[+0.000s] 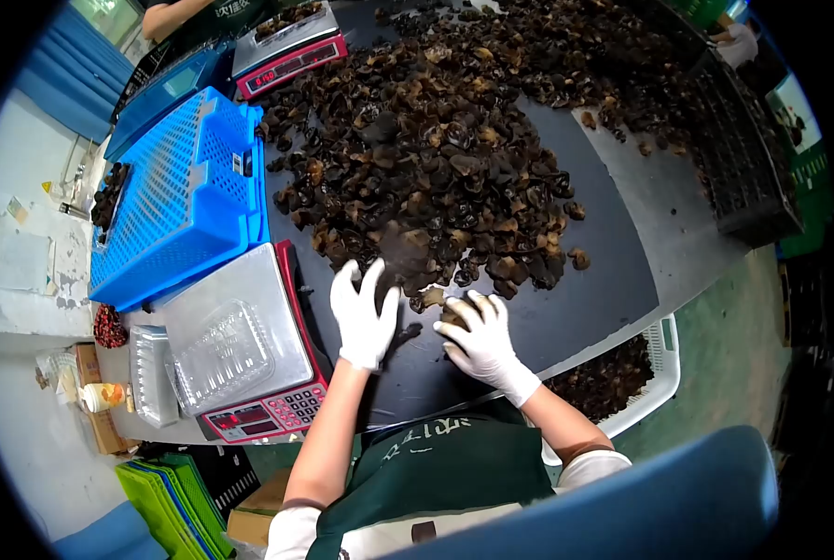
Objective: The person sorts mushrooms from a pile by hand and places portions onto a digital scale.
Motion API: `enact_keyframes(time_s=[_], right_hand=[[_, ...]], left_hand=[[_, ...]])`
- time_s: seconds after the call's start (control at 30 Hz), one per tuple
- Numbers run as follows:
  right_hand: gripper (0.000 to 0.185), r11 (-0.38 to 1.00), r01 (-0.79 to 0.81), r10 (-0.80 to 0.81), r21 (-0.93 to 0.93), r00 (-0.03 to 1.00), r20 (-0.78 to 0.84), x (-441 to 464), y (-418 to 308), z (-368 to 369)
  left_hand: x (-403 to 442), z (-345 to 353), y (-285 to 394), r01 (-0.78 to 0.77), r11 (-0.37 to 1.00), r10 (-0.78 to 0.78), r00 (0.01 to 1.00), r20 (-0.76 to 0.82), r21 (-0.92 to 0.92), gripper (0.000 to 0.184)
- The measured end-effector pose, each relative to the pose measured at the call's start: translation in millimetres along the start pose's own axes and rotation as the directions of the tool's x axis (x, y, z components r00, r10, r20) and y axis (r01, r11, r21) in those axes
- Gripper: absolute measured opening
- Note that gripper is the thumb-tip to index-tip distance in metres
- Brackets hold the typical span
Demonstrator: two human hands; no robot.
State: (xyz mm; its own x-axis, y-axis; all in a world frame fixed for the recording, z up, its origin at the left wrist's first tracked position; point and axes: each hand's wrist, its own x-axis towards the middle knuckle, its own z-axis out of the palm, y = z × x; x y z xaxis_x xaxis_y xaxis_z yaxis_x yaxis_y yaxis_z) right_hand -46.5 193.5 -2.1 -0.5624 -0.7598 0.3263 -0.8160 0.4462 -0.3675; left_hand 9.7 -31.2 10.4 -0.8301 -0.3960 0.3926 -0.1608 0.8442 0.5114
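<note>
A nudge could knock the clear plastic container [230, 350] off the scale [249, 271]. The left hand [364, 322], grip spread, sits beside black fungus [436, 177] heaped on the tabletop [697, 257]; hasty raking could scatter it. Whether the right hand [485, 347] clamps any, I cannot tell.

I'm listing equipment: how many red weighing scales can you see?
2: a near scale, left of the left hand, and a far scale, past the bright blue crate. Others may be hidden.
</note>
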Motion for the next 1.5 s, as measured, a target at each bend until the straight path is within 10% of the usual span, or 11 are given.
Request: enact_keyframes(time_s=[0.1, 0.2, 0.43, 0.63, 0.77, 1.33, 1.5], right_hand=[[0.056, 0.978, -0.21, 0.207, -0.013, 0.972, -0.111, -0.6, 19.7, -9.1], [0.072, 0.916, -0.401, 0.401, -0.018, 0.916, -0.033, 0.5, 34.4, -3.4], [0.064, 0.993, -0.023, 0.005, 0.118, 0.988, 0.154, -12.1, 11.6, -9.6], [0.046, 0.988, -0.123, 0.122, 0.094, 0.992, 0.022, -35.6, 4.1, -33.8], [0.033, 0.936, 0.127, -0.111, 0.327, 0.992, -0.067, -1.0, 0.9, -17.4], [0.019, 0.933, 0.015, 0.031, -0.36, 0.992, 0.124, 60.6, -2.2, 22.6], [0.008, 0.967, -0.019, 0.055, 0.254, 0.989, -0.138, 49.5, 9.5, -29.8]], left_hand=[[20.4, 29.9, -2.4, 0.246, 0.94, -0.29, 0.941, 0.175, 0.238, 0.057], [8.2, 38.6, -5.4, 0.042, 0.977, -0.09, 0.97, 0.224, 0.208, 0.05], [-58.0, 1.5, 11.6, -0.329, 0.944, 0.322, 0.884, 0.339, -0.037, 0.039], [-108.7, -13.6, 13.8, -0.032, 0.997, 0.014, 0.969, 0.248, 0.066, 0.051], [-113.3, -4.3, 12.2, 0.041, 0.995, -0.061, 0.972, 0.226, 0.094, 0.052], [-118.7, -29.2, 16.4, 0.134, 0.985, -0.124, 0.988, 0.097, -0.11, 0.042], [-98.3, -25.3, 7.6, 0.259, 0.952, -0.253, 0.966, 0.053, -0.161, 0.041]])
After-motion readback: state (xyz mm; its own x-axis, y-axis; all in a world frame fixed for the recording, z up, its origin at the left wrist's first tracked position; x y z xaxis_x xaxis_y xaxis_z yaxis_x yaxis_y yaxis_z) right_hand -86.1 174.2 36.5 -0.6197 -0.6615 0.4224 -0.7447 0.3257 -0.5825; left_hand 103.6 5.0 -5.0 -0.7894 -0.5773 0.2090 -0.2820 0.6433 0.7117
